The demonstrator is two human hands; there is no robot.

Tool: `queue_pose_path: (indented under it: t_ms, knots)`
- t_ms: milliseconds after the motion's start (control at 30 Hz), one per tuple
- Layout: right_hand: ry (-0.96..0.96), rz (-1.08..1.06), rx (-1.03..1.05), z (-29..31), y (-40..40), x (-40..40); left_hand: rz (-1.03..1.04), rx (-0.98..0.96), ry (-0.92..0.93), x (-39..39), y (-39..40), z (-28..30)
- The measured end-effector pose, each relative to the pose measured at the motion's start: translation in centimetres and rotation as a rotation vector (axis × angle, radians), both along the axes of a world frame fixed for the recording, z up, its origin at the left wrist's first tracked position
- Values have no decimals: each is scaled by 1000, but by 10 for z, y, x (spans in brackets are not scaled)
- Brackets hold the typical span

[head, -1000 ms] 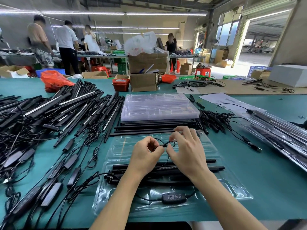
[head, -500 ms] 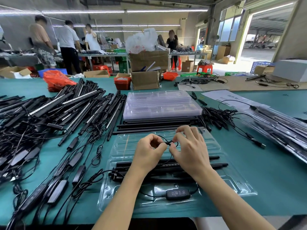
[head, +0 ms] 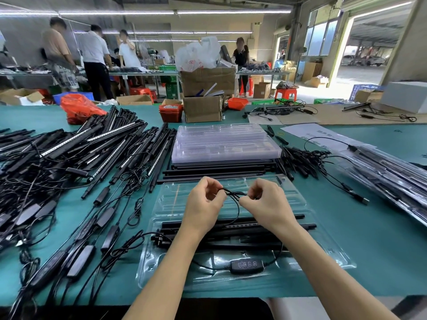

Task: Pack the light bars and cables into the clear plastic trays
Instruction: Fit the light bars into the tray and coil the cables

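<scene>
A clear plastic tray lies in front of me on the green table. Black light bars lie across its middle, and an inline controller with a row of buttons sits in its near part. A thin black cable runs up from the tray. My left hand pinches one end of a short stretch of it and my right hand pinches the other, above the far half of the tray. The two hands are a short way apart.
A heap of loose light bars and cables covers the table's left side. A stack of clear trays rests on black bars behind my tray. Packed trays lie at the right, loose cables between. Cardboard boxes stand beyond; people work at far tables.
My hands, close together before, have drawn apart sideways, and the bit of cable between them is pulled out straighter.
</scene>
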State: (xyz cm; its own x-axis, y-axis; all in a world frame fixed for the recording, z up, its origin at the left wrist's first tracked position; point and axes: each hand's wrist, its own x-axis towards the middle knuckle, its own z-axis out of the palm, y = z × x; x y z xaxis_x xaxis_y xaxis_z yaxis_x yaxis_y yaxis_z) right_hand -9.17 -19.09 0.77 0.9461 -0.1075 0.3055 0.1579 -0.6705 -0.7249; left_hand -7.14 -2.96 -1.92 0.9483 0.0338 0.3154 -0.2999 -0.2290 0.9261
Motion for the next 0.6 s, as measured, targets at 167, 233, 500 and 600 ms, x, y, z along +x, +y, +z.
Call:
queue_pose_path:
  t_ms: [167, 233, 500, 600]
  knots:
    - [41, -51, -56, -3, 3, 0, 10, 22, -10, 0, 0, -1]
    - [46, -52, -60, -3, 2, 0, 7, 11, -13, -1, 0, 0]
    - [-70, 99, 113, -3, -8, 2, -54, -63, -69, -5, 1, 7]
    - [-85, 119, 75, -3, -9, 1, -55, -39, -60, -5, 1, 6]
